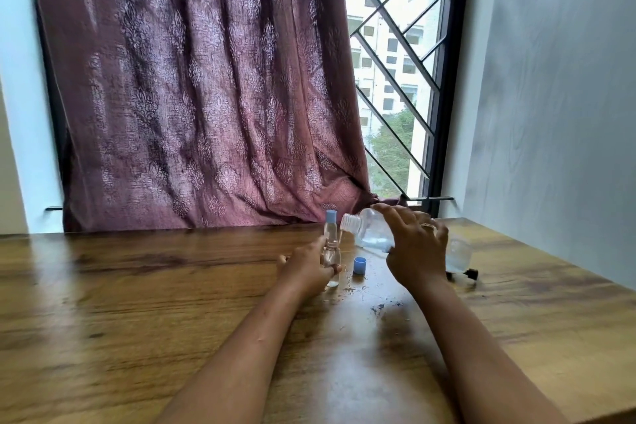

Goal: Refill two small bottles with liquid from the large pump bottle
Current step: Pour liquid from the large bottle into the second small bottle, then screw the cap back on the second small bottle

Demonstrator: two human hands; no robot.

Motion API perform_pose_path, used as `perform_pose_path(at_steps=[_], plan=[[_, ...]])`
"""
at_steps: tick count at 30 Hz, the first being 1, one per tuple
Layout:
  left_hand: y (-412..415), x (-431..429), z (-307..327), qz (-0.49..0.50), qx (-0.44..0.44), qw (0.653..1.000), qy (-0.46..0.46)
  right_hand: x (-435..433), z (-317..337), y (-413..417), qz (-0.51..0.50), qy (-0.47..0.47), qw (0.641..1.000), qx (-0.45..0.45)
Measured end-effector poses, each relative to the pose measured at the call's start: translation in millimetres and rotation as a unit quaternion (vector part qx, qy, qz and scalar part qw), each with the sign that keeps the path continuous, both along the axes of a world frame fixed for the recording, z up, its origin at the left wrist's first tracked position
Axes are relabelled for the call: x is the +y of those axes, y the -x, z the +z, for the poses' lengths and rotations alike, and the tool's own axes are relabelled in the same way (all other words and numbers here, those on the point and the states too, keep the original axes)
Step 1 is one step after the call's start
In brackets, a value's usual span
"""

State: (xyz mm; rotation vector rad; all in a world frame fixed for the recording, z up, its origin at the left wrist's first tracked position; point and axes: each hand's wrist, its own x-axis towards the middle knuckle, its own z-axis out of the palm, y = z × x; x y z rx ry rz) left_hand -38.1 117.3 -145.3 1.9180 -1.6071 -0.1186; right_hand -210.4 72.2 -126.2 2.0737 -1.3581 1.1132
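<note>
My left hand (307,267) grips an uncapped small clear bottle (332,256) that stands upright on the wooden table (137,303). Just behind it stands a second small bottle (330,225) with a blue cap on. My right hand (414,248) holds the large clear bottle (370,229) tilted on its side, its open threaded neck pointing left toward the small bottles. Clear liquid lies in the large bottle's lower side. A loose blue cap (359,265) rests on the table between my hands. The black pump head (464,274) lies to the right of my right hand.
Spilled droplets (354,289) and a dark stain (389,310) mark the table near the bottles. A maroon patterned curtain (192,86) hangs behind the table's far edge, a barred window (395,79) is to its right, and a pale wall (550,96) borders the right side.
</note>
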Motion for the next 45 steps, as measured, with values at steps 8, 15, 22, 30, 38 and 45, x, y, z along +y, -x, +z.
perform_pose_path(at_steps=[8,15,22,30,38,45], plan=[[-0.3,1.1,0.4,-0.001,0.017,1.0,0.001,-5.7,3.2,9.7,0.06,-0.031,0.98,-0.187],[-2.1,5.8,0.2,-0.003,0.018,1.0,-0.014,-10.3,5.3,15.2,0.163,-0.057,0.916,-0.363],[-3.2,6.2,-0.4,-0.002,0.016,1.0,-0.021,-25.9,-2.3,18.0,0.182,-0.093,0.903,-0.378],[-4.4,3.1,-3.4,-0.001,0.029,0.999,-0.018,-7.9,5.8,6.1,0.122,0.169,0.959,-0.191],[-4.0,2.1,-3.6,0.001,0.033,0.999,-0.005,1.2,-14.4,-38.3,0.227,-0.061,0.971,0.049],[-3.8,2.1,-2.9,0.001,0.03,1.0,-0.009,-17.6,-39.7,-35.8,0.127,-0.258,0.946,0.149]])
